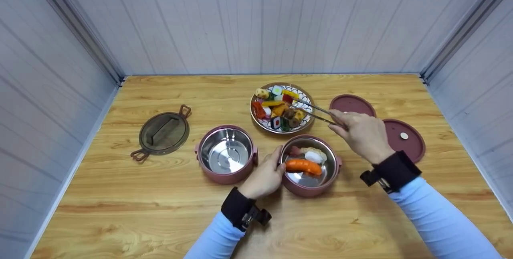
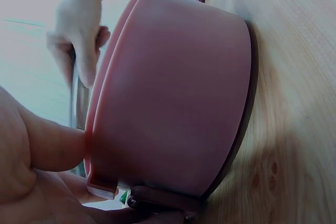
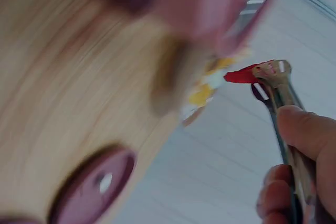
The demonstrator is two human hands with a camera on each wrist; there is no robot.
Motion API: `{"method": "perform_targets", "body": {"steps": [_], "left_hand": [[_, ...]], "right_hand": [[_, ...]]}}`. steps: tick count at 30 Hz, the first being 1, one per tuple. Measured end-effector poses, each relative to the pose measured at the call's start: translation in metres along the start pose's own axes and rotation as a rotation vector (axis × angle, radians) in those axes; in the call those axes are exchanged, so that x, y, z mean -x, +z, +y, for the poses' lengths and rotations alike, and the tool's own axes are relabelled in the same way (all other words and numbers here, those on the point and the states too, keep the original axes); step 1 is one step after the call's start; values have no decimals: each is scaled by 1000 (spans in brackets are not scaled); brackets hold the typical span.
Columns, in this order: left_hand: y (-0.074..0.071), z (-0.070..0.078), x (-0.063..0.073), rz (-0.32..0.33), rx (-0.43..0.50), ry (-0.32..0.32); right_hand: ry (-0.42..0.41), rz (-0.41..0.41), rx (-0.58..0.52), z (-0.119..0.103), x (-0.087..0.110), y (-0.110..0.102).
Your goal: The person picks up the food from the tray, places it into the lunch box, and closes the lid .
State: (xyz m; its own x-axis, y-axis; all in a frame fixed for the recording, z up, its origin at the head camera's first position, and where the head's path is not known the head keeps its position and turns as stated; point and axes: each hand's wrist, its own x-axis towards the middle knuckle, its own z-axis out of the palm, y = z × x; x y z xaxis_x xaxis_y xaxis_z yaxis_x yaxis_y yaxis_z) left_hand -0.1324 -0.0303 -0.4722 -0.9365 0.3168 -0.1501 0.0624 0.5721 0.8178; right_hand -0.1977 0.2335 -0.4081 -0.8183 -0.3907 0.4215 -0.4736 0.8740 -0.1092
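My right hand (image 1: pixel 362 134) grips metal tongs (image 1: pixel 316 108) whose tips reach over a patterned plate (image 1: pixel 306 98) of toy-like food. In the right wrist view a red piece (image 3: pixel 241 75) sits at the tips of the tongs. My left hand (image 1: pixel 265 177) holds the near-left side of the right-hand maroon pot (image 1: pixel 306 191), thumb at the rim and fingers by its side handle. Inside that steel-lined pot lie an orange sausage (image 1: pixel 303 166), a white piece (image 1: pixel 314 156) and a breaded shrimp (image 1: pixel 298 151).
Left of the held pot stands a second maroon pot (image 1: pixel 225 178), its steel inside bare. A dark see-through lid (image 1: pixel 164 132) with side clasps lies farther left. Two round maroon lids (image 1: pixel 404 148) lie at the right, partly behind my right hand. Pale panels (image 1: pixel 260 22) wall the table (image 1: pixel 160 199).
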Motion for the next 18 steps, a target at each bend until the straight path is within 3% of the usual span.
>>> {"method": "perform_targets", "body": {"steps": [4, 8, 18], "left_hand": [[1, 0, -1, 0, 3, 6], [1, -1, -1, -5, 21, 7], [1, -1, 0, 3, 13, 5]], "right_hand": [[90, -50, -167, 2, 12, -21], [65, -115, -226, 7, 28, -44], [58, -442, -314, 16, 55, -96]]}}
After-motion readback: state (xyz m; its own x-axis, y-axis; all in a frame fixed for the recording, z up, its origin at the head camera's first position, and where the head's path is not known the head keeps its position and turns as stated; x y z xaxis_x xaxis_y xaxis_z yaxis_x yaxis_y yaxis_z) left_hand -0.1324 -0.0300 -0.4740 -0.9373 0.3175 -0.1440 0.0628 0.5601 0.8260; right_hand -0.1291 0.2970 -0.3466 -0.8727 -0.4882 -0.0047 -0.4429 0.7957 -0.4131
